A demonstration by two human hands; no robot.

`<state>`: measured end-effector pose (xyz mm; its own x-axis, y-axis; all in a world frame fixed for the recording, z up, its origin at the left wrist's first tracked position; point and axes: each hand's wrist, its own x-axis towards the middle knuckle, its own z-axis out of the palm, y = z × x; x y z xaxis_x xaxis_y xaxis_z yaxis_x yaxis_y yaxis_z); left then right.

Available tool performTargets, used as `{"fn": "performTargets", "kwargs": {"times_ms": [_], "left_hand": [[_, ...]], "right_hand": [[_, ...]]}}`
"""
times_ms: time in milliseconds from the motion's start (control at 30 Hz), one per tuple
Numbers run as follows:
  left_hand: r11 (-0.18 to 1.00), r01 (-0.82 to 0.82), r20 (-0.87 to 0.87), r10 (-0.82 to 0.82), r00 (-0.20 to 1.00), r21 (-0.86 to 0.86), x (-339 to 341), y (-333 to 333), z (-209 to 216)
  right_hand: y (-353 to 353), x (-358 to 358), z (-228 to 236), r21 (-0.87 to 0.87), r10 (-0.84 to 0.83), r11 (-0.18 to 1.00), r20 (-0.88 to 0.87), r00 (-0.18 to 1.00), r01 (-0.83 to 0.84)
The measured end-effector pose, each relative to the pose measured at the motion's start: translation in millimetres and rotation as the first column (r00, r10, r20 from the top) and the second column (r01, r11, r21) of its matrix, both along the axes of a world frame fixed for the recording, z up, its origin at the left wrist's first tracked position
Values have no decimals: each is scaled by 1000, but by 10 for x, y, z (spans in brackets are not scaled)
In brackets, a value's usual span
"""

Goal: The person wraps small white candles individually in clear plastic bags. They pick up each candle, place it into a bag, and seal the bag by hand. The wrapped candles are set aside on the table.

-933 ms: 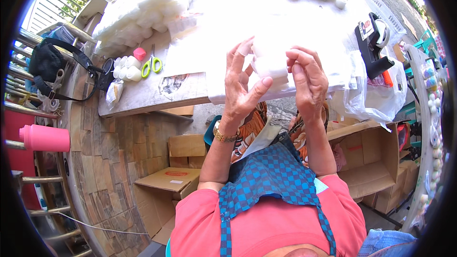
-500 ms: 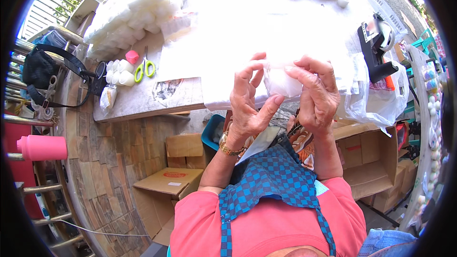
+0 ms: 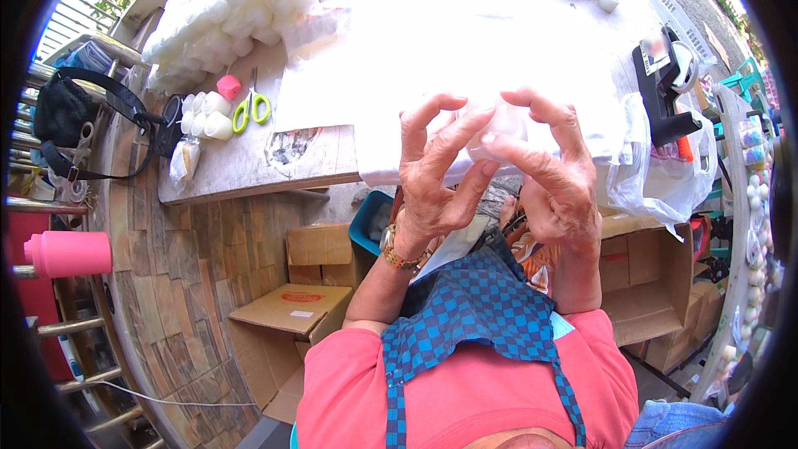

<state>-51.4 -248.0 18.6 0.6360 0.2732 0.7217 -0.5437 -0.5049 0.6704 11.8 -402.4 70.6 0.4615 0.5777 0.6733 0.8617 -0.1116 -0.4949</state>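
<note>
- Brick paving fills the lower left of the frame, with open cardboard boxes [image 3: 287, 316] lying on it below the table edge.
- At centre, the left hand [image 3: 432, 179] and right hand [image 3: 553, 175] pinch a small clear plastic cup [image 3: 499, 129] between their fingertips, raised in front of the white-covered table [image 3: 249, 162].
- Further up on the left, green-handled scissors [image 3: 251, 108] lie beside small white cups [image 3: 206, 115].
- At the top left, bagged white cups [image 3: 229, 4] are heaped.
</note>
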Motion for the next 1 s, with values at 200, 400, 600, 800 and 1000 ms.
{"fn": "performTargets", "kwargs": {"times_ms": [200,400,600,800,1000], "left_hand": [[949,-161,98,139,985,271,-13,26,64],[899,-233,139,195,971,371,-19,-44,177],[878,-241,116,211,970,414,-5,-82,238],[883,-217,113,186,976,417,12,-92,247],[892,-191,112,159,981,410,16,-97,246]], "right_hand": [[-51,-117,31,53,4,999,-125,992,3],[-81,-82,-139,207,79,977,-165,983,-44],[-93,-55,-155,234,77,971,-145,986,-41],[-62,-8,-136,383,156,921,-186,970,-75],[-159,92,-34,164,76,984,-3,997,-75]]}}
